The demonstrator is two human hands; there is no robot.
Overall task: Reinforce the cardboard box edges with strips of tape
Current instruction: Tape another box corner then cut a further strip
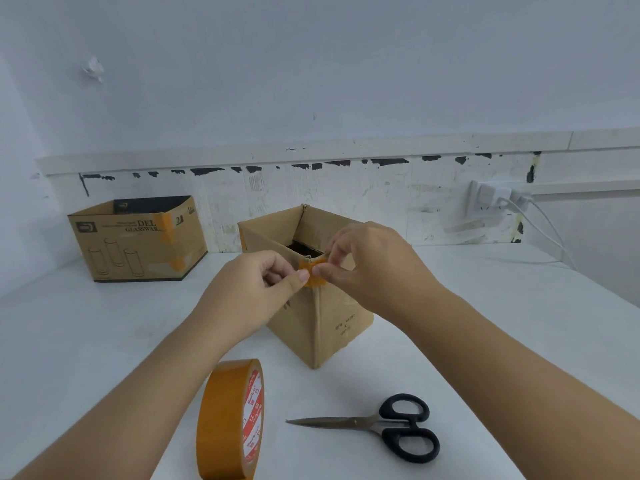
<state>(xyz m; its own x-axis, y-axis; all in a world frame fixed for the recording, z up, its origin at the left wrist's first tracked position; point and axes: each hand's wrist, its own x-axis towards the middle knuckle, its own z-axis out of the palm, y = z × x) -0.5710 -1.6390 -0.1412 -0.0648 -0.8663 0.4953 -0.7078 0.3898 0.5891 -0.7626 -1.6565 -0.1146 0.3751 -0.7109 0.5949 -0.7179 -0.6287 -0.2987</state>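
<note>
An open brown cardboard box (332, 320) stands in the middle of the white table with one corner facing me. A short amber tape strip (316, 274) sits on the top of that near corner. My left hand (256, 289) pinches the strip's left side with thumb and forefinger. My right hand (367, 261) pinches its right side at the box rim. The amber tape roll (230, 420) stands on edge near me. Black-handled scissors (384, 426) lie shut to its right.
A second, printed cardboard box (138, 240) with tape on its corner sits at the back left by the wall. A wall socket with a white plug and cable (498, 199) is at the back right. The table's right edge (588, 289) runs diagonally.
</note>
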